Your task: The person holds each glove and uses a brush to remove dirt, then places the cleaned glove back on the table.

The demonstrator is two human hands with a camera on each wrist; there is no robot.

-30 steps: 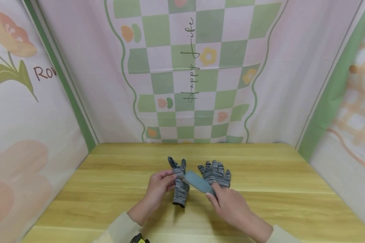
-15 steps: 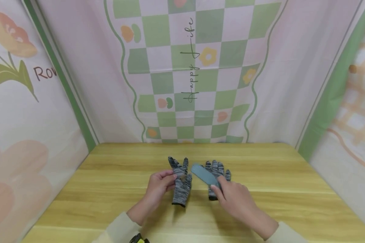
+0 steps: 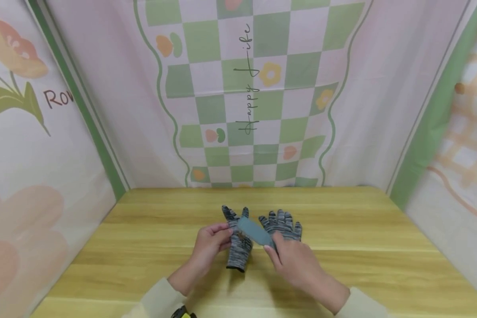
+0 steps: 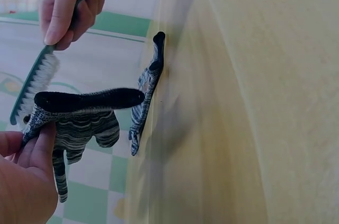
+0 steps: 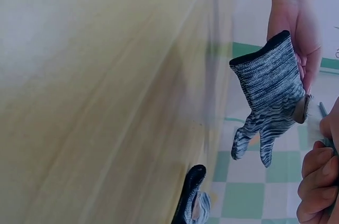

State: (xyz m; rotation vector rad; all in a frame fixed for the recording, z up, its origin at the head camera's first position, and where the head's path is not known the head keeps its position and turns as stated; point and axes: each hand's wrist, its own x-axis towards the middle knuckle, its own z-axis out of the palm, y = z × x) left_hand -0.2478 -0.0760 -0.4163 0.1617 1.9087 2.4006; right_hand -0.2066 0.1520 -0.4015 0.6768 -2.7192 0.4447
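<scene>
My left hand (image 3: 210, 244) pinches the side of a grey-and-black knitted glove (image 3: 238, 257), held up off the table with its black cuff toward me. A brush (image 3: 254, 231) with a teal back is gripped by its handle in my right hand (image 3: 300, 267). In the left wrist view its white bristles (image 4: 43, 74) face the glove, beside the pinching fingers; whether they touch it I cannot tell. A small brown patch (image 5: 302, 109) shows on the glove in the right wrist view. A second matching glove (image 3: 282, 226) lies on the table, partly hidden behind my right hand.
Both hands are over a wood-grain table (image 3: 163, 212). A curtain (image 3: 270, 110) with green checks hangs behind its far edge, and printed fabric (image 3: 75, 163) encloses the left and right sides.
Between the first two frames the brush swung right, away from the held glove. It has since come back left over it. My left hand keeps its pinch with only a slight shift.
</scene>
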